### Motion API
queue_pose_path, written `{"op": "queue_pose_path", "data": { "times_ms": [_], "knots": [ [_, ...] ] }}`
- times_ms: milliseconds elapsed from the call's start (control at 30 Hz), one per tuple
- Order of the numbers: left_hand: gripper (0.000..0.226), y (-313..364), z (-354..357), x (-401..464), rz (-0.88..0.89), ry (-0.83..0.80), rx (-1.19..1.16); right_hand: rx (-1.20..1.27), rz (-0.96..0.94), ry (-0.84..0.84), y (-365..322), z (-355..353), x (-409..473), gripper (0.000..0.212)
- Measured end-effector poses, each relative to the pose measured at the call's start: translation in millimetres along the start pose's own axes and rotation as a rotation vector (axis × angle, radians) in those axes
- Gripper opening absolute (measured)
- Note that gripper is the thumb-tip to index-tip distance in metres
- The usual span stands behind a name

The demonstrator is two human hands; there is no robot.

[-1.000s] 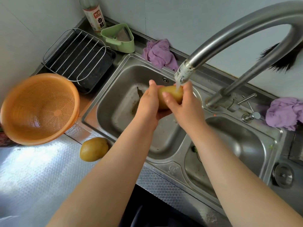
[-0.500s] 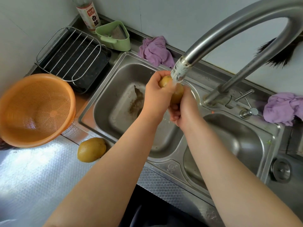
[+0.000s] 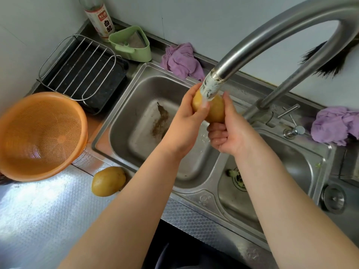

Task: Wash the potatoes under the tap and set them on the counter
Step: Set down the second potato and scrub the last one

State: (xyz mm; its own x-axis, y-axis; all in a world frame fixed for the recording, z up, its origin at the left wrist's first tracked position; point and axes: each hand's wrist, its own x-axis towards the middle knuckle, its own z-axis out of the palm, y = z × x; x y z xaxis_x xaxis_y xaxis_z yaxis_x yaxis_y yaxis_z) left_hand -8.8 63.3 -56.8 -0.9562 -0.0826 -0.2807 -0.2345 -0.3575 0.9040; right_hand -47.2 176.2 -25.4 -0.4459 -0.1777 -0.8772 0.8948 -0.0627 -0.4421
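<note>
A yellow potato is held right under the spout of the steel tap, with water running onto it. My left hand grips its left side and my right hand cups it from below and the right. Both hands are over the left basin of the double sink. A second potato lies on the counter by the sink's front left corner.
An orange colander sits tilted at the left. Behind it stands a wire rack on a dark tray, a green caddy and a bottle. Purple cloths lie behind the sink and at the right.
The potato has turned in my hands under the stream. My right hand has slid lower beneath it, and my left hand has shifted round its left side.
</note>
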Motion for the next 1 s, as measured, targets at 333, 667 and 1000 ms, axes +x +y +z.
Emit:
{"op": "queue_pose_path", "data": {
  "times_ms": [333, 667, 1000],
  "knots": [
    [0.020, 12.2, 11.8, -1.6, -0.192, 0.482, -0.191, -0.175, -0.044, -0.015, 28.0, 10.1, -3.4, 0.067],
    [0.035, 1.4, -13.1, -10.3, -0.052, -0.019, -0.138, 0.094, 0.153, -0.181, 17.9, -0.4, 4.9, 0.063],
    [0.034, 17.4, 8.6, 3.0, -0.177, 0.381, -0.186, 0.044, -0.085, -0.122, 28.1, 6.8, 0.3, 0.060]
  ]
}}
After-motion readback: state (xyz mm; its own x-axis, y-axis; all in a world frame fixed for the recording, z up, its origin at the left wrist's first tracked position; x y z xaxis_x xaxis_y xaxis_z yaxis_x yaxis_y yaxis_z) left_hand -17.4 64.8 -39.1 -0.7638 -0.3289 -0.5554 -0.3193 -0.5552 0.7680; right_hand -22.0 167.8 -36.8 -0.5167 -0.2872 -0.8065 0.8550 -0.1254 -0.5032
